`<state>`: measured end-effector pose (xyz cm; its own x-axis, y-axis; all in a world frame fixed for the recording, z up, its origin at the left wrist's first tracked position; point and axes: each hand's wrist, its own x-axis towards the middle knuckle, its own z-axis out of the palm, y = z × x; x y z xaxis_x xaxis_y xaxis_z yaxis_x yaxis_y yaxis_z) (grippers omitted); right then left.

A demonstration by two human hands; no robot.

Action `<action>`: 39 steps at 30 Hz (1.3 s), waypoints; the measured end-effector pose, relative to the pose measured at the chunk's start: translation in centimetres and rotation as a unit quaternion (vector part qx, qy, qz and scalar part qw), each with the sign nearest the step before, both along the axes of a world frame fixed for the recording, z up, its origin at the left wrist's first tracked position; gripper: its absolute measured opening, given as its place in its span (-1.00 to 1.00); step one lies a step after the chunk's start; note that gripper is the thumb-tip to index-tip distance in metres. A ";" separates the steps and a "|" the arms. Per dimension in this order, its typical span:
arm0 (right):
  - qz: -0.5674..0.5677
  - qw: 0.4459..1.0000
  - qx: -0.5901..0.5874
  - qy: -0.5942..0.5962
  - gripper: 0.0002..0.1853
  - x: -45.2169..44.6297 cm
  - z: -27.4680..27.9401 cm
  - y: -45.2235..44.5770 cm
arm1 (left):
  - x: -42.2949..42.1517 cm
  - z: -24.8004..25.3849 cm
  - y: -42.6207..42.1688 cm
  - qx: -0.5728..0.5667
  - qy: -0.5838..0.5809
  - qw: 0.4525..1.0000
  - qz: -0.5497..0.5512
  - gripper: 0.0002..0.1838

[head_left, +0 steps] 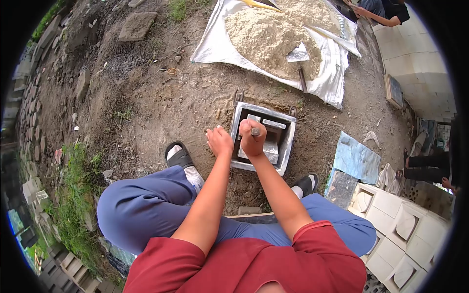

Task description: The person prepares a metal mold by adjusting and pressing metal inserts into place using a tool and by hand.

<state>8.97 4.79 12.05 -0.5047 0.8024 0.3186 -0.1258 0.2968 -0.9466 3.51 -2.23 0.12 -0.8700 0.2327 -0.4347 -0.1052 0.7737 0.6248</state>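
Note:
A square metal mold box (pixel 288 146) with looped rod handles stands on the dirt between my feet. Several grey metal pieces (pixel 271 150) show inside it. Over the box's left part, my right hand (pixel 252 141) is wrapped round a short rod-like handle (pixel 255 131); the tool's lower end is hidden. My left hand (pixel 220 141) hovers just left of the box, its fingers loosely extended and nothing visible in them.
Beyond the box, a white sack sheet (pixel 215 46) bears a pale sandy heap (pixel 264 39) with a small shovel (pixel 299 54). Cast white blocks (pixel 386 210) and a blue sheet (pixel 356 156) lie to the right. Other people (pixel 386 12) are at the right edges.

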 end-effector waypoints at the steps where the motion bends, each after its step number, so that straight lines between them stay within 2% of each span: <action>1: -0.001 1.000 -0.023 -0.017 -0.63 0.0 -0.5 0.2 | 0.1 0.2 0.2 0.000 -0.007 1.000 0.011 -0.42; 3: 0.001 0.996 -0.085 -0.014 -0.61 -0.4 -0.8 0.6 | -0.3 -0.1 0.1 0.001 -0.002 1.000 0.003 -0.41; 5: -0.010 0.986 -0.164 0.018 -0.57 -0.8 1.4 0.5 | 0.0 0.1 0.1 0.003 -0.008 1.000 0.008 -0.41; 8: 0.006 0.984 -0.165 0.065 -0.57 -0.3 4.8 0.5 | -0.1 -0.4 -0.1 0.007 -0.007 1.000 -0.001 -0.41; 11: 0.009 0.994 -0.103 0.035 -0.58 0.7 3.0 -0.2 | 0.0 -0.2 0.0 0.007 -0.006 1.000 0.002 -0.41; 12: 0.003 0.993 -0.122 0.002 -0.58 0.9 1.3 -0.7 | -0.1 -0.3 0.0 0.009 -0.006 1.000 0.002 -0.41; 14: -0.007 0.998 -0.064 -0.019 -0.59 1.0 -0.8 -0.8 | 0.0 -0.8 -0.1 0.018 0.014 1.000 -0.003 -0.40; 15: -0.005 0.998 -0.063 -0.017 -0.59 0.7 -0.3 -0.6 | -0.1 -1.0 0.0 0.020 0.016 1.000 -0.001 -0.40; 17: 0.008 0.989 -0.150 -0.011 -0.60 0.8 0.9 -0.7 | 0.3 -1.3 -0.1 0.038 0.056 0.998 0.006 -0.38; 18: 0.008 0.989 -0.146 -0.009 -0.60 0.7 2.0 -0.7 | -0.1 -1.4 0.1 0.041 0.058 0.997 0.006 -0.38; 21: 0.031 0.983 -0.180 0.014 -0.62 1.7 4.2 -2.5 | -0.4 -0.9 -0.8 0.166 -0.063 0.982 0.064 -0.32; 22: 0.029 0.983 -0.178 0.013 -0.62 2.0 3.8 -3.0 | -0.4 -1.7 -0.8 0.167 -0.065 0.982 0.062 -0.32; 24: 0.019 0.999 -0.045 -0.025 -0.54 2.4 1.5 -4.0 | -0.5 -2.9 -0.9 0.269 -0.075 0.955 0.100 -0.29; 25: 0.019 1.000 0.005 -0.013 -0.53 2.6 0.8 -4.0 | -0.5 -2.7 -0.9 0.268 -0.071 0.956 0.094 -0.26; 26: 0.019 1.000 0.007 -0.013 -0.53 2.8 0.2 -3.8 | -0.5 -2.5 -0.7 0.271 -0.070 0.956 0.094 -0.26; 28: 0.007 0.992 -0.113 -0.061 -0.51 2.3 1.6 -3.9 | -0.6 -2.8 -1.1 0.306 -0.066 0.947 0.072 -0.25; 29: 0.001 0.987 -0.155 -0.047 -0.50 2.3 2.5 -3.8 | -0.6 -2.7 -1.2 0.352 -0.097 0.927 0.083 -0.26; 30: 0.004 0.987 -0.153 -0.043 -0.50 2.2 3.7 -3.7 | -0.9 -2.3 -1.0 0.354 -0.093 0.927 0.083 -0.26; 32: 0.019 0.992 -0.120 -0.036 -0.51 3.0 5.8 -4.9 | -0.4 -1.6 -1.5 0.422 -0.098 0.895 0.103 -0.29; 33: 0.022 0.996 -0.051 -0.066 -0.52 3.5 5.1 -5.4 | -0.6 -3.3 -1.8 0.429 -0.120 0.891 0.091 -0.33; 34: 0.020 0.997 -0.048 -0.062 -0.52 3.8 3.5 -5.5 | -0.9 -3.0 -1.5 0.432 -0.118 0.890 0.088 -0.33; 36: 0.048 0.998 0.030 -0.036 -0.53 4.1 1.7 -6.1 | -1.1 -2.2 -1.7 0.508 -0.185 0.834 0.114 -0.31; 37: 0.048 0.997 -0.044 -0.037 -0.55 4.1 1.8 -6.2 | -0.5 -0.7 -1.6 0.516 -0.213 0.818 0.137 -0.30; 38: 0.055 0.990 -0.108 -0.067 -0.57 4.0 1.8 -5.8 | -0.6 -1.2 -1.8 0.533 -0.198 0.816 0.102 -0.32; 39: 0.047 0.990 -0.122 -0.058 -0.57 4.4 2.5 -6.0 | -0.3 -1.1 -2.3 0.533 -0.202 0.815 0.100 -0.32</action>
